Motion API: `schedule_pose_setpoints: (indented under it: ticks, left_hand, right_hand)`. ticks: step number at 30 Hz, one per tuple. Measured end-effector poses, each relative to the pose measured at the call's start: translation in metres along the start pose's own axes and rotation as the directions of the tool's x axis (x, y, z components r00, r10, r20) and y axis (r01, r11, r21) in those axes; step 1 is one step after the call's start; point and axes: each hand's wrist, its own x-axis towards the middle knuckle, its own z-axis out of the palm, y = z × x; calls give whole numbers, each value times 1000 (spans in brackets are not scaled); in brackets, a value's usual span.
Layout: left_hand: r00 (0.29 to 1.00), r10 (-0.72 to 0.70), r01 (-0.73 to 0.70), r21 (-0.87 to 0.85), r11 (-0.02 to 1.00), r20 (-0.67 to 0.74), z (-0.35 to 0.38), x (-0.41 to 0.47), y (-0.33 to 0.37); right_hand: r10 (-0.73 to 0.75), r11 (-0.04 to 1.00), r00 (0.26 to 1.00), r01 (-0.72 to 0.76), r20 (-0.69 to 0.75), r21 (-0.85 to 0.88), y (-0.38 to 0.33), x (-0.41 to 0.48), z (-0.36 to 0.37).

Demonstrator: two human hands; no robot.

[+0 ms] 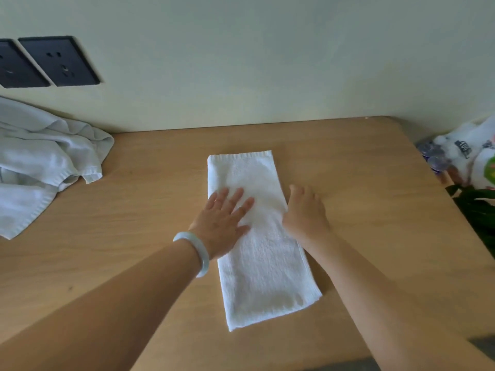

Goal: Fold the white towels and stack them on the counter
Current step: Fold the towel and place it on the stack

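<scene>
A white towel, folded into a long narrow strip, lies in the middle of the wooden counter, running from the far side toward me. My left hand presses flat on the strip's left half with straight, spread fingers. At the strip's right edge rests my right hand; its fingers bend down over that edge and their tips are hidden, so its grip is unclear. A heap of crumpled white towels sits at the far left of the counter.
The wall runs directly behind the counter, with two dark sockets at upper left. Off the counter's right edge are white plastic packages and dark green plant leaves.
</scene>
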Motion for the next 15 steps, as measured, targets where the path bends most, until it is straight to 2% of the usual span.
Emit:
schedule_pose_setpoints:
  ticks: [2,4,6,7,9,11,13,14,15]
  left_hand:
    - [978,-207,208,-35,978,34,5,-15,4]
    - [899,-419,425,-27,905,127,7,-33,12]
    - [805,-562,571,11,821,189,4,-53,21]
    - [783,-590,601,8,799,195,-2,-64,26]
    - [801,-576,586,-18,810,161,-4,-82,32]
    - [874,-485,475,-143,868,-39,1,-97,27]
    - [863,-451,413,-195,890,-228,21,-104,13]
    - [841,-463,412,-224,883,-281,32,-104,7]
    - [833,-480,415,-263,871,-276,44,-104,2]
  right_hand:
    - [-109,993,981,99,-159,-71,-14,-30,2]
    - [-271,963,925,260,-267,-75,-26,-59,19]
    - [-376,927,891,366,-255,-87,-29,-80,43]
    - [-401,916,891,386,-213,-111,-26,-85,54]
    - [-401,911,907,381,-129,-155,-15,-85,68]
    - [-415,902,901,389,-130,-187,-2,-75,71]
    - [-437,897,877,408,-198,-170,1,-64,65]
    - [-437,899,868,419,-235,-126,-3,-59,60]
    - [-441,896,861,435,-252,-82,-11,-53,55]
